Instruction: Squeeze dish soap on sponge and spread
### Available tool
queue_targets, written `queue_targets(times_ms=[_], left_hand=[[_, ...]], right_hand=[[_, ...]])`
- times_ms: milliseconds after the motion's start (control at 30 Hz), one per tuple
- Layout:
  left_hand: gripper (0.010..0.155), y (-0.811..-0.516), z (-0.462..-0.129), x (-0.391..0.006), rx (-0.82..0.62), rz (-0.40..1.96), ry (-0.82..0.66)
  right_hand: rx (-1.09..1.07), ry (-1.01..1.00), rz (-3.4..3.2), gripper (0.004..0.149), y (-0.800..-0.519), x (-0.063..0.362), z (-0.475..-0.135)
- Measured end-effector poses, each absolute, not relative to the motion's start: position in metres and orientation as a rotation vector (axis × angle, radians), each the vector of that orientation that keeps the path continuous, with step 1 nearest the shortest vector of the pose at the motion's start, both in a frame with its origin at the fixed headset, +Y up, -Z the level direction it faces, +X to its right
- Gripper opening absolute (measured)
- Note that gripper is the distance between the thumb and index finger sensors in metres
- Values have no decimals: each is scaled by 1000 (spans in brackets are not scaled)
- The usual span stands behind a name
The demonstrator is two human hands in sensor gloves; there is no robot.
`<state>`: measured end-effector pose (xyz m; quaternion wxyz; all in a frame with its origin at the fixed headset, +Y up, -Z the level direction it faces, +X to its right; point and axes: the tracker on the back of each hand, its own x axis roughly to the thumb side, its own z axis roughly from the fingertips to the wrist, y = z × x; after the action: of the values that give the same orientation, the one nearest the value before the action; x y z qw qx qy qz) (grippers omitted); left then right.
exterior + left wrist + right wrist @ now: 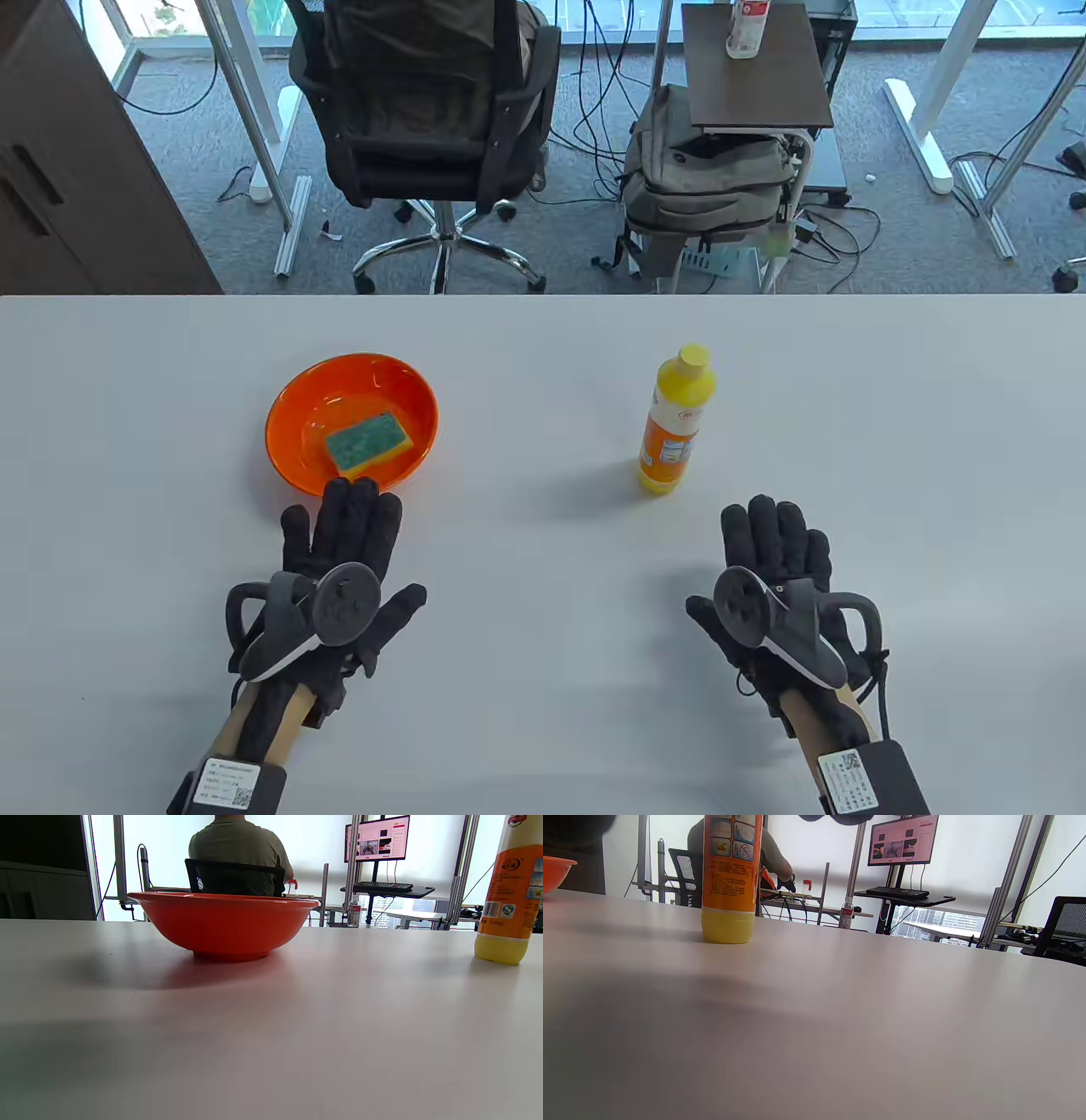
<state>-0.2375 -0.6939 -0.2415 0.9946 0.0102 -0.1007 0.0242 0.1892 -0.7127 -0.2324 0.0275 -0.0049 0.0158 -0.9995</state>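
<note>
Both hands lie flat on the white table (543,679), fingers spread, gripping nothing. The left hand (339,586) has fingertips just at the orange bowl's (288,424) near rim; a green-topped sponge (366,440) sits inside. The right hand (776,586) rests near the upright, capped dish soap bottle (675,421), with open tabletop between bowl and bottle.

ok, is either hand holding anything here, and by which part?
Nothing is held. The left hand and the right hand lie flat on the table; the soap bottle stands alone and the sponge sits in the orange bowl.
</note>
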Motion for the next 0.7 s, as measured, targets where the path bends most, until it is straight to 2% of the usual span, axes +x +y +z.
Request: queue_targets(times_ms=[700], left_hand=[[89, -692, -244, -241, 43, 118, -177]], right_hand=[[-4, 59, -3091, 100, -711, 190, -232]])
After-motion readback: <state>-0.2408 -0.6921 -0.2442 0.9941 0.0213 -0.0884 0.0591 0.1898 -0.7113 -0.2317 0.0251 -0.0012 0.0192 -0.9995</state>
